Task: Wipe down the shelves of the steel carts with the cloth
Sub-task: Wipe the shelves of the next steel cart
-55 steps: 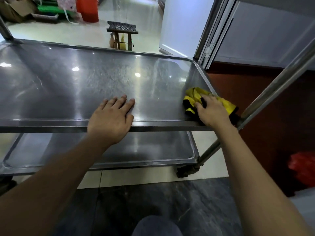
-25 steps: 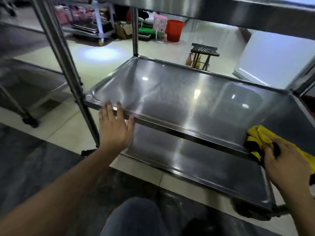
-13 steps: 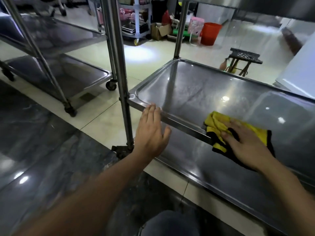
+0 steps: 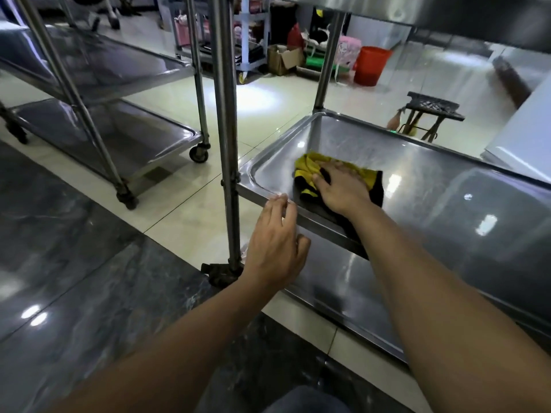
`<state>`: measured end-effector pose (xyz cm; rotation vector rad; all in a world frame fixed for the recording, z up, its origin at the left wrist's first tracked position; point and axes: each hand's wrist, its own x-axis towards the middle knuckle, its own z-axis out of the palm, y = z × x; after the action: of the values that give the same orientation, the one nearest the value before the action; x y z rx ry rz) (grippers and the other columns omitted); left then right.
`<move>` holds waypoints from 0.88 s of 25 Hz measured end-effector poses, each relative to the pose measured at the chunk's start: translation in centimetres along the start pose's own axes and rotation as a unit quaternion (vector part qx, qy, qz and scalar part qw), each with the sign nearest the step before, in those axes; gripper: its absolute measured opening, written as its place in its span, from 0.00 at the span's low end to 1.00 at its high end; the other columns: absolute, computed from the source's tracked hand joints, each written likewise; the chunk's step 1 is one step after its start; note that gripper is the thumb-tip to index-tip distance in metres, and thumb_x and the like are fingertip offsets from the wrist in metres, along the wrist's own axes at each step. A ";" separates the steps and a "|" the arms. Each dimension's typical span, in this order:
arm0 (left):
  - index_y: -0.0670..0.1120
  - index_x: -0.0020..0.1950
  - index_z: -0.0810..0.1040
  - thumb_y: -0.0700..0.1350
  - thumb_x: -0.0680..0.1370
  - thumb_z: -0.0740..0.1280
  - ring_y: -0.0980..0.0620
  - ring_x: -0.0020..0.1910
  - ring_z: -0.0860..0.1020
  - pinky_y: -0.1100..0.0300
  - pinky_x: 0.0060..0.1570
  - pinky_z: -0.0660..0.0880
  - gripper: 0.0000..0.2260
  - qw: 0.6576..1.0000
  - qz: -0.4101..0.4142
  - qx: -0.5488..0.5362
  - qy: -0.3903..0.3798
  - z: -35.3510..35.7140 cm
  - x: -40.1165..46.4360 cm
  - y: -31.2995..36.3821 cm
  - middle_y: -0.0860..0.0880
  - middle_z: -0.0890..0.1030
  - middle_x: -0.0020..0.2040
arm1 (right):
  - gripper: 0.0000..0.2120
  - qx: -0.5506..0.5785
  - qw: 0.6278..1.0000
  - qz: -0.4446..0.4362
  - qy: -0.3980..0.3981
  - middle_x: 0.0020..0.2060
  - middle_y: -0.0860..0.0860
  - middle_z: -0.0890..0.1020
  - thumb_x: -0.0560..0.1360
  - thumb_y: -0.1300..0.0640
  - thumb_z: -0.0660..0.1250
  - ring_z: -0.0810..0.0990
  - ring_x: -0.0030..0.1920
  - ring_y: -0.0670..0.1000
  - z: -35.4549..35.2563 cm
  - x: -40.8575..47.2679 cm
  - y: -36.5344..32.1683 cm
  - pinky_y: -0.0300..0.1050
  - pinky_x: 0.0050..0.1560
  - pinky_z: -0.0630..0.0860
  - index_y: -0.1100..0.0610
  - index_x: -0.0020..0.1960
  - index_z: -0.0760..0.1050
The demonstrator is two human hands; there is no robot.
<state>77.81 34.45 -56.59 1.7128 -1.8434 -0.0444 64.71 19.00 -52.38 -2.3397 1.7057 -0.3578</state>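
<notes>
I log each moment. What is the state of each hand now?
Left hand: open, fingertips at the shelf edge.
Right hand: open, pressing the cloth flat.

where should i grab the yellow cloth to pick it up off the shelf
Pinch the bunched yellow folds at the cloth's far left end, coming from above. They stand up off the middle shelf; the rest lies flat under the right hand.

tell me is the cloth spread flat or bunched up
Bunched up: the yellow and black cloth lies in crumpled folds on the middle shelf, pressed under the right hand.
</notes>
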 end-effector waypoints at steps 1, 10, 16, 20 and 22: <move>0.38 0.70 0.70 0.50 0.77 0.54 0.40 0.76 0.64 0.47 0.76 0.62 0.25 1.000 0.000 0.007 -0.003 0.0 0.1 0.0 0.36 0.69 0.74 | 0.25 0.005 1.000 -0.030 -0.009 0.80 0.51 0.62 0.83 0.40 0.54 0.60 0.79 0.56 0.3 0.3 -1.0 0.54 0.79 0.55 0.44 0.79 0.62; 0.39 0.61 0.72 0.47 0.78 0.59 0.38 0.65 0.71 0.43 0.74 0.63 0.16 0.996 -0.035 0.084 0.021 0.7 0.5 1.0 0.36 0.75 0.62 | 0.27 0.005 0.995 0.081 0.052 0.79 0.51 0.63 0.82 0.38 0.55 0.60 0.79 0.55 -1.8 -4.8 6.8 0.53 0.80 0.53 0.44 0.79 0.63; 0.37 0.78 0.61 0.51 0.82 0.49 0.37 0.78 0.60 0.45 0.79 0.51 0.27 0.994 0.051 0.090 -0.041 3.5 1.6 10.9 0.35 0.62 0.78 | 0.27 -0.009 0.985 0.149 0.085 0.78 0.55 0.66 0.82 0.39 0.56 0.63 0.78 0.56 -4.0 -10.7 13.5 0.53 0.78 0.57 0.47 0.78 0.64; 0.40 0.83 0.46 0.52 0.85 0.46 0.44 0.82 0.49 0.49 0.80 0.45 0.29 0.987 0.089 0.086 -0.104 7.0 0.2 16.8 0.40 0.50 0.83 | 0.27 -0.004 0.986 0.137 0.091 0.77 0.53 0.67 0.82 0.39 0.57 0.65 0.77 0.56 -4.8 -11.2 14.4 0.52 0.77 0.60 0.46 0.78 0.65; 0.40 0.83 0.45 0.53 0.85 0.44 0.43 0.82 0.50 0.47 0.80 0.47 0.29 0.986 0.067 0.101 -0.117 7.3 -0.1 17.2 0.40 0.50 0.83 | 0.26 -0.002 0.978 0.172 0.115 0.77 0.53 0.68 0.81 0.40 0.57 0.65 0.77 0.55 -5.8 -13.1 17.6 0.52 0.78 0.59 0.47 0.77 0.66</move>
<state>59.19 34.56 -55.34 1.7760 -2.1985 -0.0040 43.20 25.98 -53.40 -2.0122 2.1732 -0.5770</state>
